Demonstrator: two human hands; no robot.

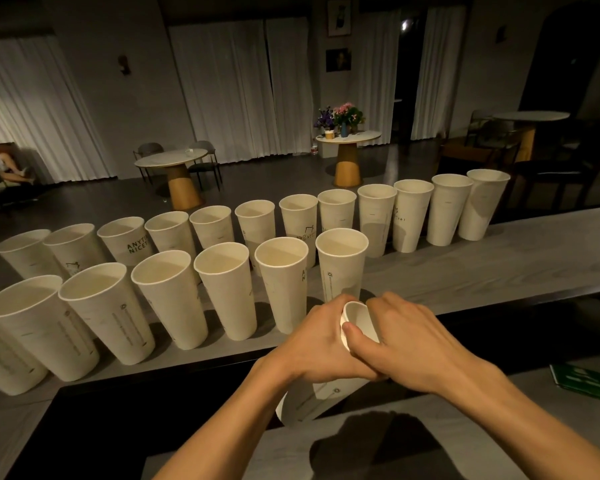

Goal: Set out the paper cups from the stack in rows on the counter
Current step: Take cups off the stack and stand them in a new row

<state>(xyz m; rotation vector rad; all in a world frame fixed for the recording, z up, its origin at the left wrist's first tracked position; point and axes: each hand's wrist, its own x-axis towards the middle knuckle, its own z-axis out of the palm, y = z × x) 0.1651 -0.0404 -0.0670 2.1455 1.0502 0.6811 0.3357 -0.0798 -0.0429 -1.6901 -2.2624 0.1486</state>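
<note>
Curled round the stack (312,400), the left hand (317,344) steadied it while the right hand (409,337) pinched the top cup (361,320), probably to free it. Bare counter (465,271) lay just beyond.

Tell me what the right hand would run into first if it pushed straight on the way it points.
The right hand points forward-left and grips the cup stack, with the left hand just beyond. Past those, probably the rightmost front-row cup; depth is unclear.

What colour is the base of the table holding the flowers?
The table base is orange-tan, best seen in the head view.
</note>
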